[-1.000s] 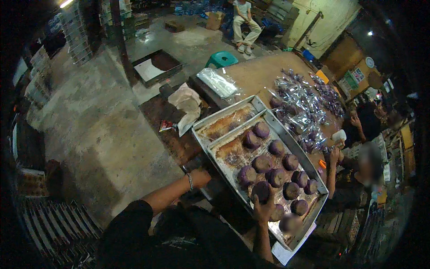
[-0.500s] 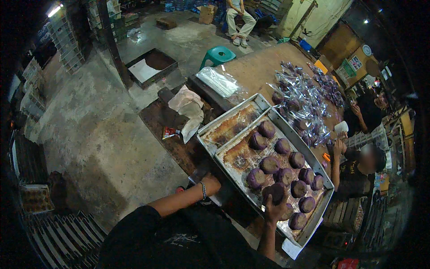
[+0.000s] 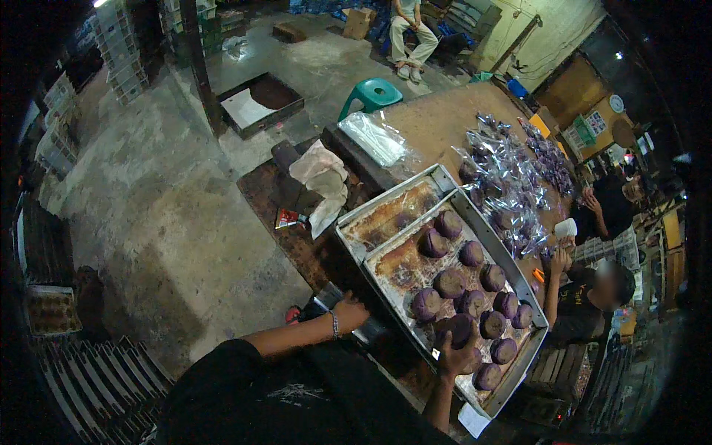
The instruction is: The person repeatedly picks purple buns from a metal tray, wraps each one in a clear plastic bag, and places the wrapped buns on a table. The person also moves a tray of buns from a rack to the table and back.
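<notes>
A round purple bun [image 3: 455,328] sits in the grip of my right hand [image 3: 455,357], just above the near part of a worn metal baking tray [image 3: 386,271]. Several more purple buns [image 3: 449,282] stand spread over that tray. My left hand [image 3: 351,313] is closed, off the tray's near left side, beside a shiny grey, plastic-looking piece [image 3: 328,295]. What its fingers hold is hidden. A second tray section [image 3: 393,210] with brown stains shows along the far left side.
Clear-wrapped purple buns [image 3: 504,193] lie heaped on the brown table [image 3: 437,115], near a stack of clear bags [image 3: 374,139]. A crumpled cloth [image 3: 322,182] and a red packet [image 3: 289,218] lie left of the tray. A co-worker [image 3: 593,297] sits at right; a green stool [image 3: 378,92] stands beyond.
The view has shifted a little, so the scene sits lower and further right. My left hand has uncovered more of the shiny grey piece. The right hand still holds the bun.
</notes>
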### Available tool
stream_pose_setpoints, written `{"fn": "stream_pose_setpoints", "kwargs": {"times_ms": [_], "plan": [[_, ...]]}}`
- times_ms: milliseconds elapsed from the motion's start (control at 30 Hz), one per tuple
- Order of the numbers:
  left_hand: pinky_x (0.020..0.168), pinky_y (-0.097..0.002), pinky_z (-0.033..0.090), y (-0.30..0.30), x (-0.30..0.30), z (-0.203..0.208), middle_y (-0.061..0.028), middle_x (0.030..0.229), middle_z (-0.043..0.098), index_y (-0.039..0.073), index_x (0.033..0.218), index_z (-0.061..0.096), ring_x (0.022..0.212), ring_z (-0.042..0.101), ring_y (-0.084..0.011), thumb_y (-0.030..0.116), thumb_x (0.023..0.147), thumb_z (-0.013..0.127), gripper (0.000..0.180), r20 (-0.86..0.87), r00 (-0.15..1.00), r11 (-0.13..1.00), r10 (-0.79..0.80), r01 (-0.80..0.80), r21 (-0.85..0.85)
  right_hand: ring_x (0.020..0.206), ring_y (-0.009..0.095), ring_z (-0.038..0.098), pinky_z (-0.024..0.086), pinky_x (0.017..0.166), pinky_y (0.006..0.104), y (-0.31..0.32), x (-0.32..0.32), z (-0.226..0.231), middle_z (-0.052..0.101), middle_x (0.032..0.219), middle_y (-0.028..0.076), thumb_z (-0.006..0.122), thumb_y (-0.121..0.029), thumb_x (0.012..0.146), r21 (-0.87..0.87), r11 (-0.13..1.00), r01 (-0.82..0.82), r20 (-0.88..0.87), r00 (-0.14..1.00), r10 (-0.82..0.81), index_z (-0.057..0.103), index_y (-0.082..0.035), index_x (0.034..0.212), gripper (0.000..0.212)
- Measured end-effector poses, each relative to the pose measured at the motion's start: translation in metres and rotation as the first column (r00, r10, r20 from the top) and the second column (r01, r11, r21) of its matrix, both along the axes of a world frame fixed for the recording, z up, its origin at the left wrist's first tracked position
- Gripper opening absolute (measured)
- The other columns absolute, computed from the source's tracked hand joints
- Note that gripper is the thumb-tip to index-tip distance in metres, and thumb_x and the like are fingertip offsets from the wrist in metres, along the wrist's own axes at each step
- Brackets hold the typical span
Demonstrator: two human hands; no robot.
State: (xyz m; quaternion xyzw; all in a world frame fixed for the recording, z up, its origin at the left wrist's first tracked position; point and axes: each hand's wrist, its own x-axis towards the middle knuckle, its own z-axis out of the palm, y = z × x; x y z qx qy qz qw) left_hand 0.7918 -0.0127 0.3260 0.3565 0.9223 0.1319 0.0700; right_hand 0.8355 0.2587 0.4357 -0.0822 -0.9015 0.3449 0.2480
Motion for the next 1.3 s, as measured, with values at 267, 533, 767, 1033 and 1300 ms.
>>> {"fn": "stream_pose_setpoints", "kwargs": {"times_ms": [267,533,767,1033,1300], "plan": [[0.078,-0.0372,0.049,-0.11,-0.006,-0.008,-0.009,0.093,0.065,0.004,0.107,0.058,0.085,0.062,-0.024,0.014,0.083,0.062,0.026,0.855,0.517,0.57,0.037,-0.714,0.407,0.104,0.031,0.059,0.047,0.089,0.038,-0.001,-0.002,-0.002,0.058,0.117,0.02,0.068,-0.01,0.074,0.057,0.998,0.0,-0.015,1.0,0.0,0.045,-0.003,0.13,0.061],[0.082,-0.0432,0.048,-0.037,0.002,-0.031,-0.0091,0.111,0.055,0.008,0.118,0.043,0.105,0.052,-0.023,0.015,0.086,0.062,0.038,0.977,0.122,-0.337,-0.173,-0.94,0.058,0.103,0.026,0.059,0.047,0.089,0.0361,-0.004,0.0,0.003,0.059,0.115,0.018,0.067,-0.008,0.076,0.016,1.0,-0.001,0.024,1.0,0.001,0.045,-0.002,0.129,0.058],[0.054,-0.0365,0.056,-0.035,0.009,-0.017,-0.0127,0.09,0.063,-0.001,0.102,0.052,0.072,0.066,-0.0252,0.018,0.082,0.068,0.031,0.993,0.12,-0.044,0.012,-0.992,0.12,0.103,0.029,0.059,0.045,0.091,0.0365,-0.005,-0.001,0.003,0.058,0.115,0.021,0.067,-0.007,0.075,-0.035,0.999,0.034,0.026,0.999,-0.033,0.045,-0.001,0.128,0.058],[0.05,-0.0335,0.056,-0.047,0.018,-0.03,-0.0174,0.078,0.066,-0.011,0.092,0.058,0.06,0.066,-0.024,0.021,0.089,0.059,0.032,0.971,0.181,0.248,0.158,-0.959,0.139,0.104,0.026,0.059,0.045,0.091,0.0358,-0.005,-0.001,0.008,0.058,0.117,0.018,0.065,-0.004,0.077,-0.045,0.999,-0.012,0.024,1.0,0.013,0.046,-0.003,0.129,0.055],[0.051,-0.0322,0.056,-0.053,0.026,-0.05,-0.0157,0.071,0.066,-0.008,0.079,0.061,0.059,0.066,-0.0214,0.017,0.087,0.061,0.027,0.959,0.251,0.174,0.134,-0.958,0.227,0.1,0.026,0.061,0.048,0.088,0.0332,-0.004,-0.002,0.006,0.06,0.112,0.018,0.067,-0.004,0.075,-0.148,0.982,-0.115,-0.041,0.993,0.11,0.048,-0.002,0.126,0.055]]}}
